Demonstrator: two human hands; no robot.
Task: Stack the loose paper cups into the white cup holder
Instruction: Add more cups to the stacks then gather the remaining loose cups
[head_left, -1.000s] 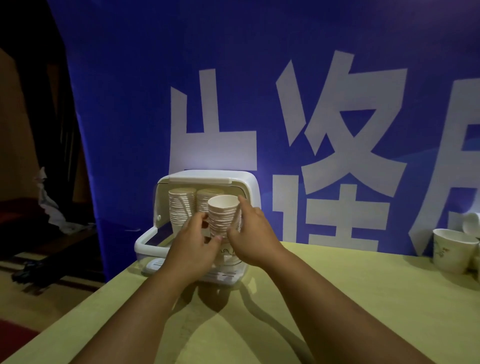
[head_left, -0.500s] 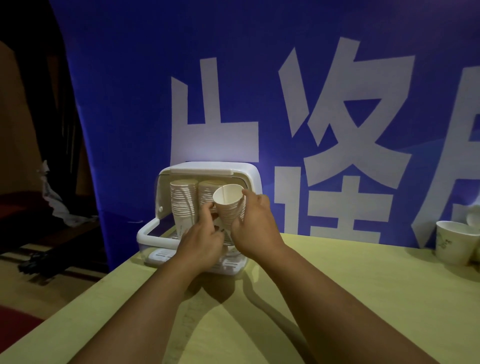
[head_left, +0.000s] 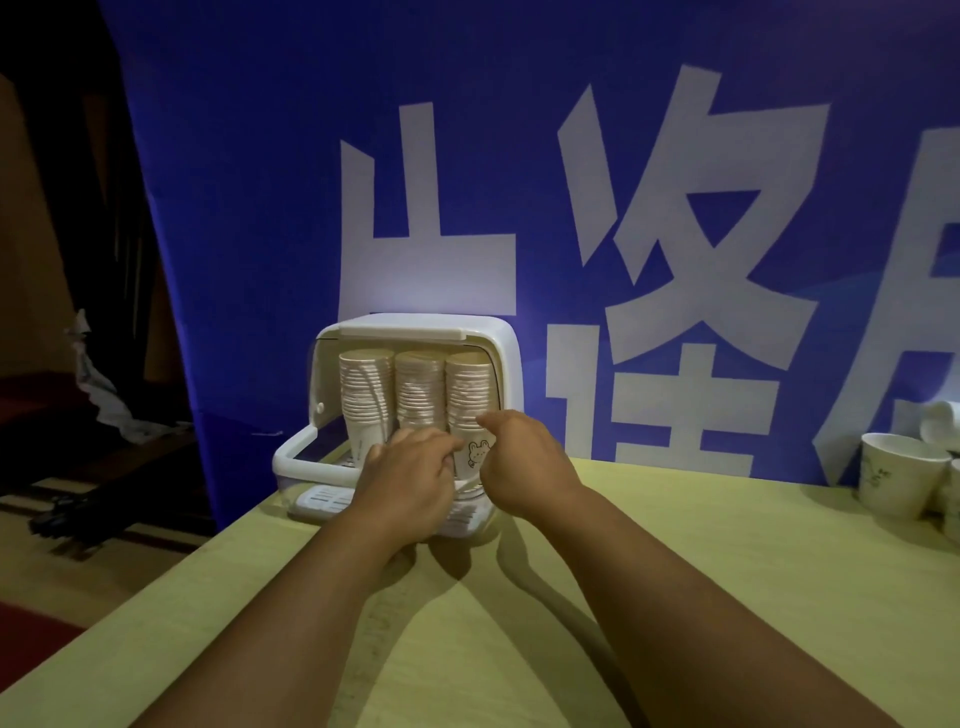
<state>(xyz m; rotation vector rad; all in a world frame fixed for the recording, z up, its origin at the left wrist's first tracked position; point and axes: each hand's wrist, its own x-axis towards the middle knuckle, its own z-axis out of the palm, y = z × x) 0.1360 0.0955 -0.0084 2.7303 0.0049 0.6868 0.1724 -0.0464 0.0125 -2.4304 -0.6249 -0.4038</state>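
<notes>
- The right stack of paper cups stands inside the white cup holder, against its right-hand wall, with two other stacks beside it.
- The right hand wraps that stack low down, thumb across its front. The left hand has curled fingers against the rabbit-print cup at the bottom; I cannot tell whether they grip or only touch.
- To do this step well, seat the stack upright and square on the holder's floor, apart from the middle stack. Then release gently so nothing tips.
- More loose cups sit on the tabletop well to the holder's right, cut off by the frame edge.
- The hands hide the stack's base, the right hand's other fingers and most of the holder's floor.
</notes>
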